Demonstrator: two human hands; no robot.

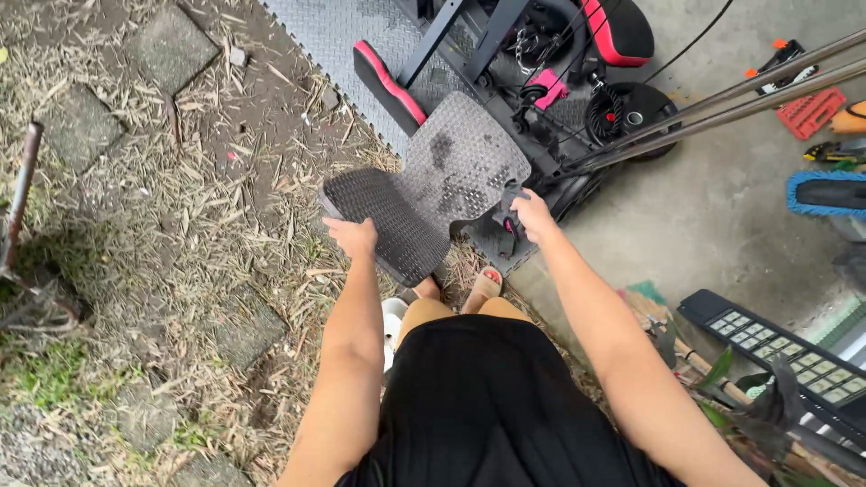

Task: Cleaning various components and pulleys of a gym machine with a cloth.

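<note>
Left hand (354,236) grips the black mat's (397,221) edge; right hand (530,216) clutches a dark cloth (508,225) against it.

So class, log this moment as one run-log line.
left hand: holds dark ridged mat | right hand: presses dark cloth on grey mesh mat | setting: outdoors, exercise machine behind

The dark cloth (508,219) is mostly hidden inside the right hand (532,216), whose fingertips curl out of sight.
</note>
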